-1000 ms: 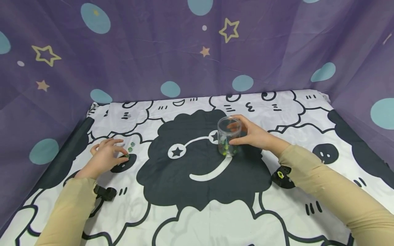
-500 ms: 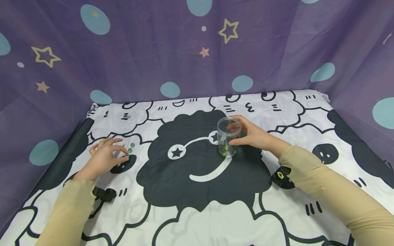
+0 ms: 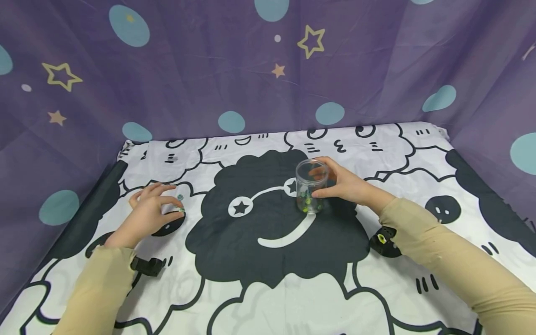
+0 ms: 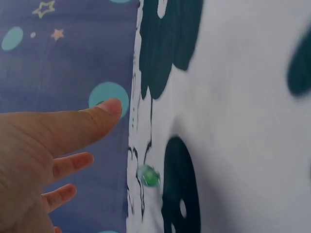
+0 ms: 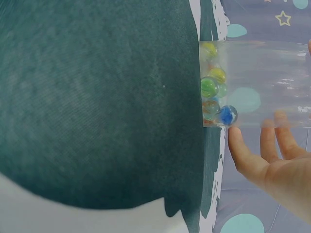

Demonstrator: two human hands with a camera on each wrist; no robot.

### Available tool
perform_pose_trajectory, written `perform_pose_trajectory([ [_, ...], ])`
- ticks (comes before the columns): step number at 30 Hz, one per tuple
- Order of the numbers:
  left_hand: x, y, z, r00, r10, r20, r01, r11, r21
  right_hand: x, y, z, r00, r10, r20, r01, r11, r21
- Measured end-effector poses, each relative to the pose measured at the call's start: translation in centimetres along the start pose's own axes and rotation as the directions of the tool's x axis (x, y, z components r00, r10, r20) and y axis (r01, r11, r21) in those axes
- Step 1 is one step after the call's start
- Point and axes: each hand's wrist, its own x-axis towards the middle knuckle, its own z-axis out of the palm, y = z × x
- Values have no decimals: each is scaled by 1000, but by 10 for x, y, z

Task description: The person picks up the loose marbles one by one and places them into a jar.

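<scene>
My left hand (image 3: 146,214) is low over the cloth at left, thumb and index finger close together. A small greenish marble (image 3: 182,210) shows between their tips; the left wrist view hides the pinch behind the thumb. Just beyond lies another marble (image 3: 180,197), and a blurred green marble (image 4: 149,176) sits on the cloth in the left wrist view. My right hand (image 3: 345,186) grips a clear lidless jar (image 3: 304,184), which stands upright with thumb and fingers around its side. Several glass marbles (image 5: 210,87), green, yellow and blue, lie at its bottom.
A white cloth (image 3: 268,307) printed with cartoon sheep covers the table, with a dark sheep shape (image 3: 234,246) in the middle. Behind and at the sides hangs a purple curtain (image 3: 188,70) with stars and dots. Each wrist carries a black camera (image 3: 147,266).
My left hand has shifted slightly right, and its index fingertip now covers where one of the loose marbles was visible. The right hand and jar have stayed in place.
</scene>
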Motion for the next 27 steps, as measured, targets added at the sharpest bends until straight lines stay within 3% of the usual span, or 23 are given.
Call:
perform_pose_trajectory([
  [13, 7, 23, 3, 993, 100, -57, -101, 995, -19, 0, 0, 0, 1000, -2, -5, 2, 1000, -2],
  [27, 23, 49, 4, 989, 139, -47, -141, 989, -47, 0, 0, 0, 1000, 11, -4, -11, 1000, -1],
])
